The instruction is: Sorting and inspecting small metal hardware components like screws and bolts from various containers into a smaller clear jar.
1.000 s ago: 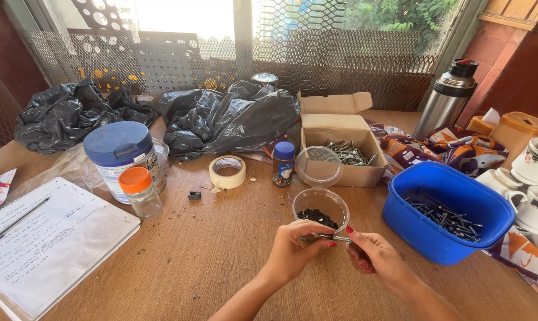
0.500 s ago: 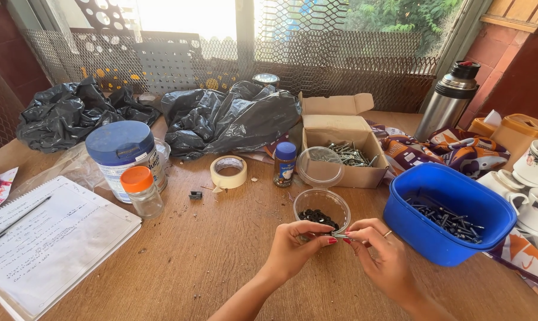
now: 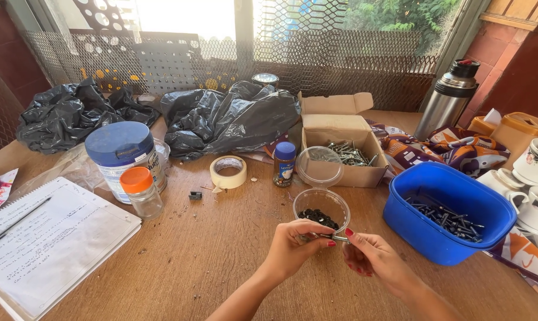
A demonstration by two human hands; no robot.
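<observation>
Head view, hands: left hand (image 3: 295, 246) and right hand (image 3: 373, 258) meeting low at centre, fingertips of both pinched on one small metal screw (image 3: 339, 238), held level just in front of the clear plastic cup (image 3: 321, 208).
Head view, nearby clutter: masking tape roll (image 3: 228, 172), small blue-capped bottle (image 3: 284, 164) and a tiny black part (image 3: 195, 194) lying beyond the cup; orange-capped jar (image 3: 139, 191) and big blue-lidded tub (image 3: 124, 157) to the left.
Head view, obstacles: blue plastic basin (image 3: 453, 209) just beside the right hand; cup directly ahead of both hands.
Head view, edges and room: bare wooden table (image 3: 209, 255) open left of the left hand, up to the spiral notebook (image 3: 49, 244) with its pen (image 3: 16, 223) at the near left edge; crumpled black plastic bags (image 3: 233, 119) along the mesh window; steel thermos (image 3: 448, 98) and cups (image 3: 533, 169) crowding the right side.
Head view, containers: cup holding small dark pieces; basin holding dark screws; open cardboard box (image 3: 340, 148) holding silvery screws, a clear lid (image 3: 320, 166) leaning at its front.
</observation>
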